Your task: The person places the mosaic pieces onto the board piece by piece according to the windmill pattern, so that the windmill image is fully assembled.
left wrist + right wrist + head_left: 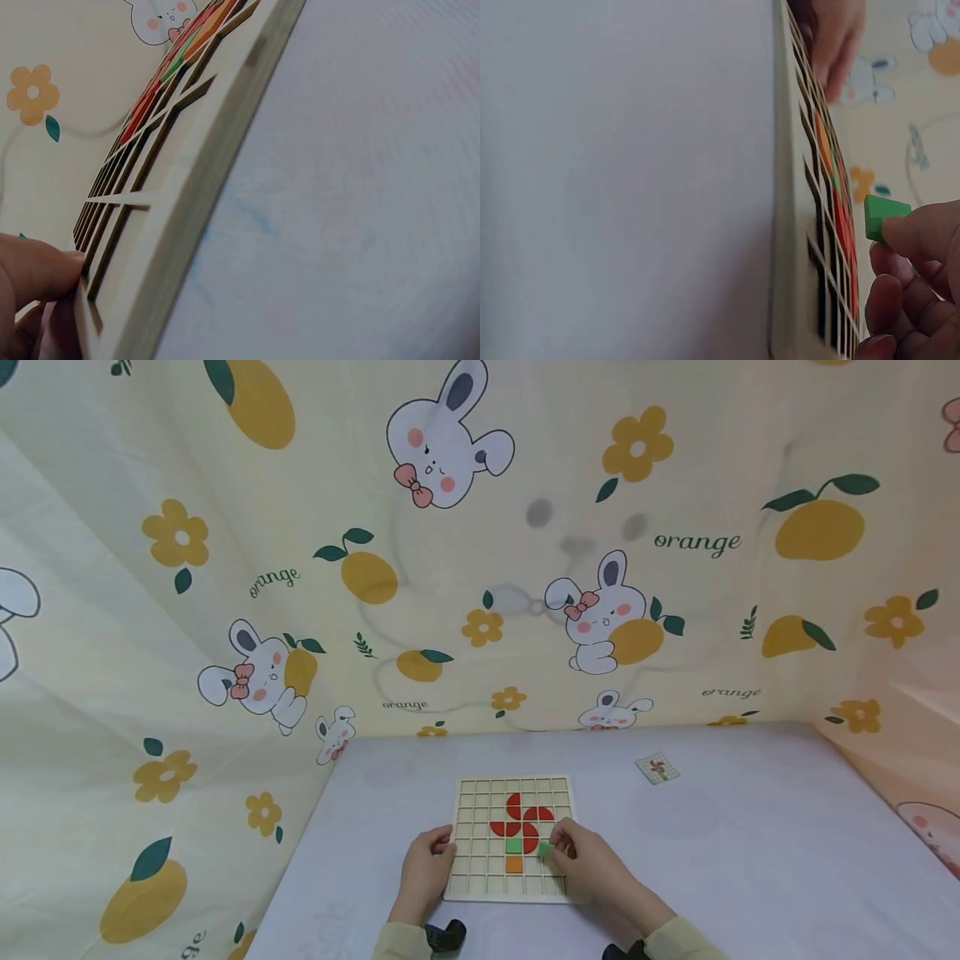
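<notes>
A pale wooden grid board [480, 881] lies on the table, with several red quarter-round pieces [529, 837] set in a pinwheel. Below them in one column sit a green square piece [513, 845] and an orange square piece [513, 864]. My left hand [429, 868] holds the board's left edge, its thumb [45, 270] at the rim in the left wrist view. Between thumb and forefinger, my right hand [588, 860] pinches a green block [876, 216] over the right part of the grid. The right wrist view shows that block raised above the board, other fingers curled below it.
A small card [657, 768] printed with a red pinwheel pattern lies at the back right of the white table [735, 843]. Behind stands a patterned curtain [450, 543] with rabbits and oranges. Black wrist straps [446, 937] show at the sleeves.
</notes>
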`<act>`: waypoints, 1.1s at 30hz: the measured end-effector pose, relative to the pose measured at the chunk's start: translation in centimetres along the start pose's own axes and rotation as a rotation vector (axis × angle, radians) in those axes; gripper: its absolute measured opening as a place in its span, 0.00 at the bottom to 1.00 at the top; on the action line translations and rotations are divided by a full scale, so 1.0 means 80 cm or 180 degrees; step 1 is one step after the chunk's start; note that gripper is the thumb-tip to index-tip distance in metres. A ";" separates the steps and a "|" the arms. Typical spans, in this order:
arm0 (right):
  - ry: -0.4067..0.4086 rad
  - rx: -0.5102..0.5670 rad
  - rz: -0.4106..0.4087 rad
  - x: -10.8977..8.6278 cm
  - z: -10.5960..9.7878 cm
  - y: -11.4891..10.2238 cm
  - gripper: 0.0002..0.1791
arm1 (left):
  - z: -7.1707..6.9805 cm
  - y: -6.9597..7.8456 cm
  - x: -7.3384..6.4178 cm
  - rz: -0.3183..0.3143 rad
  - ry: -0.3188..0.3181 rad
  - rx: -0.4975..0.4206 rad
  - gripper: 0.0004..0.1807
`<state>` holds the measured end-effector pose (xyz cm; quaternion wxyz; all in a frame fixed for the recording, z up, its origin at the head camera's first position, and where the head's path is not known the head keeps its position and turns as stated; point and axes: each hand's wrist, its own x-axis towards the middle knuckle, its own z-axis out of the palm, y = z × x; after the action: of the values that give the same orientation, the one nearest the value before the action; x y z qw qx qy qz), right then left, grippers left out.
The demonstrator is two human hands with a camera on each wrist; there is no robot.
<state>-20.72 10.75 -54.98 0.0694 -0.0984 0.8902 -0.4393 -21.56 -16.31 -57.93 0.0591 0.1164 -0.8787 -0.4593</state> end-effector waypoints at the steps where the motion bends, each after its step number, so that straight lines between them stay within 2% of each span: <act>1: -0.0054 0.0023 -0.0046 -0.002 0.004 -0.003 0.06 | 0.000 -0.001 0.000 0.0004 -0.0002 0.0004 0.17; 5: -0.0242 0.0057 -0.0174 -0.006 0.020 -0.010 0.05 | 0.001 -0.004 0.002 -0.0003 -0.0004 -0.0008 0.17; 11: -0.0379 0.0089 -0.0331 -0.009 0.040 -0.017 0.05 | 0.003 -0.006 0.004 0.0010 -0.0003 -0.0016 0.16; 27: -0.0207 -0.0278 -0.0398 -0.009 0.054 -0.023 0.04 | 0.000 -0.008 0.005 -0.0003 -0.0058 -0.0029 0.17; 33: -0.0206 -0.0279 -0.0412 -0.007 0.056 -0.022 0.06 | -0.002 -0.006 0.006 -0.0003 -0.0088 -0.0059 0.17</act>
<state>-19.03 6.42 -56.26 0.0652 -0.1729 0.8977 -0.4000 -21.90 -16.80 -58.28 0.0479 0.1100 -0.8750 -0.4690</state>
